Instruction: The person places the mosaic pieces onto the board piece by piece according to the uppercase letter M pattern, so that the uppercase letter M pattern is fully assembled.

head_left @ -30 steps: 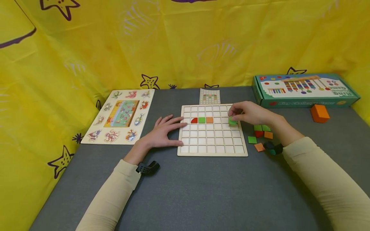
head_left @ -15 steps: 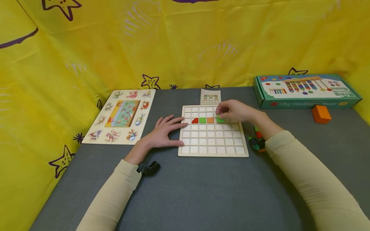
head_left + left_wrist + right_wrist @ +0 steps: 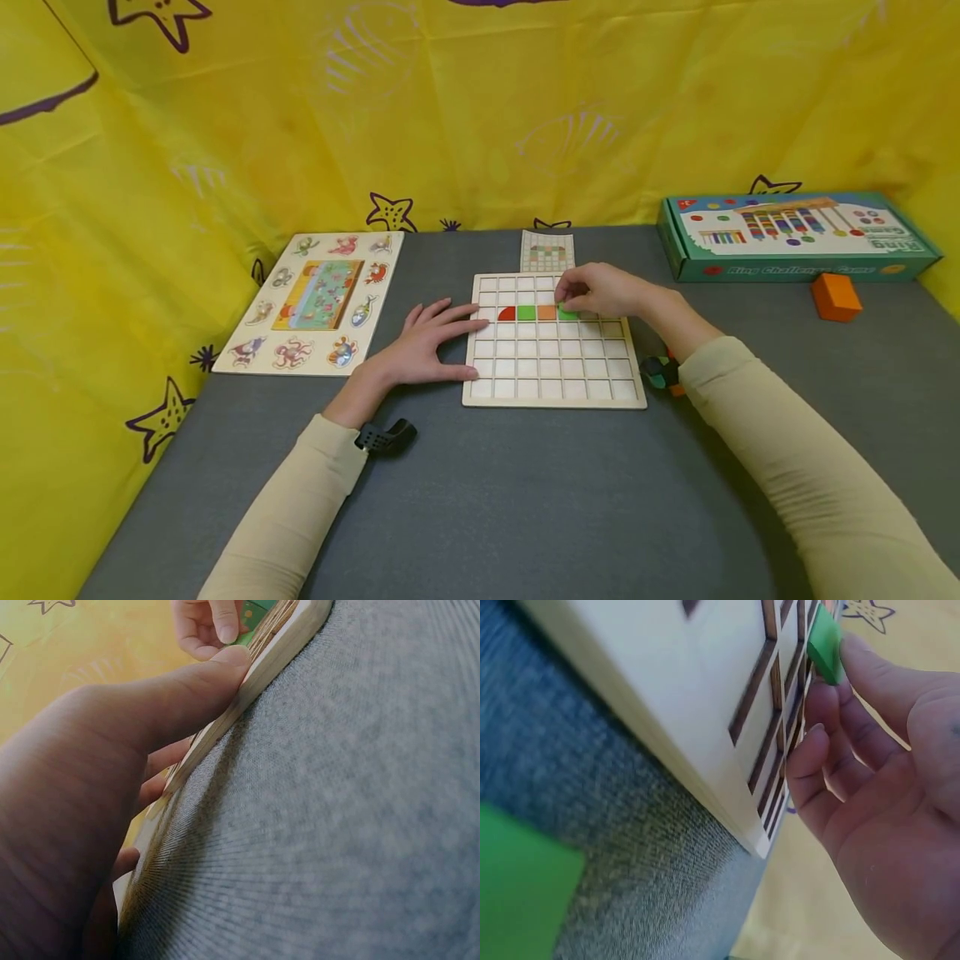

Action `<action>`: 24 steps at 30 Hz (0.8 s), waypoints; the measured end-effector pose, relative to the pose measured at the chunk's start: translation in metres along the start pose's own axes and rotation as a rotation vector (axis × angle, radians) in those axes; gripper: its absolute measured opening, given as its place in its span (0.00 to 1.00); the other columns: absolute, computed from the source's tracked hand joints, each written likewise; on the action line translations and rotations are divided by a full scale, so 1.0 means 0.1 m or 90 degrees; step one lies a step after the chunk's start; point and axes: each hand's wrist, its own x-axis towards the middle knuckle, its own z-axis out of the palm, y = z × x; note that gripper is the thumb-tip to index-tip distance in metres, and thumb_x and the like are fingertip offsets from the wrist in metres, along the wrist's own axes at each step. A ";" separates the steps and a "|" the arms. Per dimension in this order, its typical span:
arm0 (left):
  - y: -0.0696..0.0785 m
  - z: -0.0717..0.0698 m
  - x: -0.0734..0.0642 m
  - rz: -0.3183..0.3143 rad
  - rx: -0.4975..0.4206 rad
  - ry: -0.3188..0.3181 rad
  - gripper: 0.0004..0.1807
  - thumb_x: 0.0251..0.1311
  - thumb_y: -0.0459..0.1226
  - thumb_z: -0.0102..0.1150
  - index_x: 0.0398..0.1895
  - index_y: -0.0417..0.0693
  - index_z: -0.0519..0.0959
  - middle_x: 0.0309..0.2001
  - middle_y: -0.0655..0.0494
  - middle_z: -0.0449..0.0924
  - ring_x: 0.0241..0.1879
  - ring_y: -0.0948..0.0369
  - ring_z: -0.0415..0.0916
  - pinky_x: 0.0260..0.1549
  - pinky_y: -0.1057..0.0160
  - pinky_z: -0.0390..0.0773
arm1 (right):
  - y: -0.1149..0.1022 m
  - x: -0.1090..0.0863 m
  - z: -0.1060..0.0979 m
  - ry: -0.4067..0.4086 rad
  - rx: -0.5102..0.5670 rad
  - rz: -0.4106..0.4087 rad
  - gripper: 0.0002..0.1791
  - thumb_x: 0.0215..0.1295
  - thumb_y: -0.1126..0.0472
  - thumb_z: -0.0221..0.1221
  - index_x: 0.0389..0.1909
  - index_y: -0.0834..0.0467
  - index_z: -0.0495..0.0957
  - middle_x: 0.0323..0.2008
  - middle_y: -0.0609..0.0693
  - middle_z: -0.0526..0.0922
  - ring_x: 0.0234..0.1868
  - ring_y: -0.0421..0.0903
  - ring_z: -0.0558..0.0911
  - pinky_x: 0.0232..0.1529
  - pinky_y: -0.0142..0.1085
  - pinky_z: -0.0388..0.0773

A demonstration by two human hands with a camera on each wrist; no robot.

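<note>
A pale wooden grid board [image 3: 547, 398] lies on the grey table. In one of its rows sit a red quarter-round tile [image 3: 507, 314], a green square tile [image 3: 527, 312] and an orange square tile [image 3: 547, 312]. Just right of these, my right hand [image 3: 611, 290] pinches another green tile [image 3: 826, 646] between thumb and fingers, tilted at a cell in the right wrist view. My left hand [image 3: 423, 346] lies spread at the board's left edge, fingertips and thumb [image 3: 225, 667] resting on the rim. Loose tiles right of the board are mostly hidden by the right forearm.
A small pattern card [image 3: 547, 252] touches the board's far edge. On the left lies a sea-animal puzzle board [image 3: 300, 354]. At the back right stand a green game box [image 3: 795, 271] and an orange block [image 3: 836, 297]. A yellow cloth [image 3: 480, 108] hangs behind.
My right hand has moved left across the board with the green tile, from near the right edge to beside the orange tile, and lowered it there. The left hand has stayed put.
</note>
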 end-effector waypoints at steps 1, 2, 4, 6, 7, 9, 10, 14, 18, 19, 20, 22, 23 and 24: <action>0.00 0.00 0.00 0.000 -0.002 0.001 0.44 0.57 0.60 0.68 0.77 0.62 0.66 0.79 0.59 0.54 0.78 0.44 0.40 0.68 0.34 0.32 | 0.00 -0.01 0.00 0.000 -0.001 0.002 0.05 0.71 0.66 0.62 0.44 0.61 0.80 0.38 0.52 0.80 0.41 0.51 0.75 0.47 0.44 0.73; 0.01 -0.01 0.00 0.000 -0.002 0.002 0.44 0.57 0.60 0.68 0.76 0.62 0.66 0.79 0.59 0.54 0.78 0.44 0.40 0.68 0.34 0.32 | 0.00 -0.01 -0.01 0.001 -0.002 0.003 0.05 0.71 0.66 0.62 0.45 0.61 0.81 0.39 0.52 0.81 0.41 0.51 0.75 0.48 0.44 0.73; 0.01 -0.01 0.00 0.001 -0.003 0.003 0.44 0.57 0.59 0.69 0.76 0.61 0.67 0.79 0.59 0.54 0.78 0.44 0.40 0.68 0.34 0.31 | -0.01 -0.03 -0.02 0.005 -0.004 0.007 0.06 0.71 0.65 0.62 0.46 0.60 0.81 0.39 0.52 0.81 0.42 0.50 0.76 0.49 0.44 0.73; 0.01 -0.01 -0.01 0.001 -0.002 0.003 0.44 0.57 0.59 0.69 0.76 0.61 0.67 0.79 0.59 0.54 0.78 0.44 0.40 0.68 0.34 0.32 | -0.02 -0.05 -0.04 0.009 -0.003 0.010 0.07 0.71 0.65 0.62 0.47 0.60 0.81 0.40 0.51 0.81 0.42 0.50 0.76 0.49 0.45 0.74; 0.02 -0.01 -0.01 0.000 -0.002 0.003 0.44 0.57 0.59 0.69 0.76 0.61 0.67 0.79 0.59 0.54 0.78 0.44 0.40 0.68 0.34 0.32 | -0.02 -0.06 -0.06 0.012 -0.002 0.010 0.07 0.71 0.65 0.62 0.47 0.60 0.81 0.40 0.51 0.82 0.42 0.50 0.76 0.49 0.45 0.74; 0.02 -0.01 -0.01 0.000 -0.002 0.003 0.44 0.57 0.59 0.69 0.76 0.61 0.67 0.79 0.59 0.54 0.78 0.45 0.40 0.68 0.35 0.32 | -0.03 -0.10 -0.08 0.018 0.003 0.005 0.08 0.71 0.65 0.62 0.48 0.61 0.81 0.40 0.52 0.82 0.43 0.50 0.77 0.50 0.46 0.74; 0.02 -0.01 -0.01 0.000 -0.003 0.003 0.44 0.57 0.59 0.69 0.76 0.61 0.67 0.79 0.59 0.54 0.78 0.44 0.40 0.69 0.35 0.32 | -0.03 -0.11 -0.10 0.021 0.005 0.000 0.08 0.71 0.65 0.62 0.48 0.61 0.81 0.41 0.52 0.82 0.44 0.51 0.77 0.50 0.47 0.74; 0.02 -0.01 -0.01 0.000 -0.007 0.007 0.44 0.56 0.59 0.70 0.76 0.61 0.68 0.78 0.59 0.54 0.78 0.45 0.40 0.69 0.35 0.33 | -0.03 -0.18 -0.15 0.034 0.008 -0.021 0.09 0.70 0.66 0.63 0.48 0.63 0.81 0.41 0.52 0.82 0.45 0.51 0.79 0.51 0.49 0.74; 0.01 0.00 -0.01 0.000 -0.008 0.008 0.43 0.56 0.59 0.70 0.75 0.61 0.68 0.78 0.59 0.54 0.78 0.45 0.40 0.69 0.35 0.33 | -0.01 -0.24 -0.18 0.046 0.005 -0.033 0.10 0.69 0.66 0.64 0.48 0.64 0.80 0.40 0.52 0.82 0.45 0.52 0.79 0.53 0.49 0.74; 0.01 0.00 -0.01 0.000 -0.009 0.008 0.43 0.56 0.59 0.70 0.75 0.61 0.68 0.78 0.59 0.55 0.78 0.45 0.40 0.69 0.35 0.33 | -0.01 -0.26 -0.19 0.048 0.004 -0.033 0.10 0.69 0.66 0.64 0.48 0.65 0.80 0.40 0.52 0.82 0.45 0.52 0.79 0.52 0.49 0.75; 0.01 0.00 -0.01 -0.001 -0.009 0.008 0.43 0.56 0.59 0.70 0.76 0.61 0.68 0.78 0.59 0.54 0.78 0.45 0.40 0.69 0.35 0.33 | 0.00 -0.28 -0.19 0.050 0.002 -0.031 0.10 0.69 0.66 0.64 0.48 0.65 0.81 0.40 0.52 0.82 0.45 0.52 0.79 0.52 0.49 0.74; 0.01 0.00 -0.01 0.000 -0.009 0.008 0.43 0.56 0.59 0.70 0.75 0.61 0.68 0.78 0.59 0.55 0.78 0.45 0.40 0.69 0.35 0.33 | 0.00 -0.32 -0.20 0.050 0.003 -0.020 0.11 0.69 0.65 0.65 0.49 0.64 0.80 0.41 0.52 0.82 0.45 0.52 0.78 0.51 0.49 0.74; 0.01 0.00 -0.01 0.001 -0.009 0.009 0.43 0.56 0.59 0.69 0.75 0.60 0.68 0.78 0.59 0.55 0.78 0.45 0.40 0.69 0.35 0.32 | 0.00 -0.35 -0.21 0.049 0.003 -0.014 0.12 0.69 0.64 0.65 0.49 0.64 0.81 0.41 0.52 0.82 0.44 0.51 0.78 0.50 0.48 0.74; 0.00 0.00 -0.01 0.001 -0.009 0.009 0.43 0.57 0.59 0.69 0.75 0.60 0.68 0.78 0.59 0.55 0.78 0.45 0.40 0.68 0.35 0.33 | 0.00 -0.37 -0.21 0.048 0.004 -0.008 0.12 0.69 0.63 0.65 0.49 0.64 0.81 0.41 0.52 0.82 0.44 0.51 0.77 0.50 0.48 0.74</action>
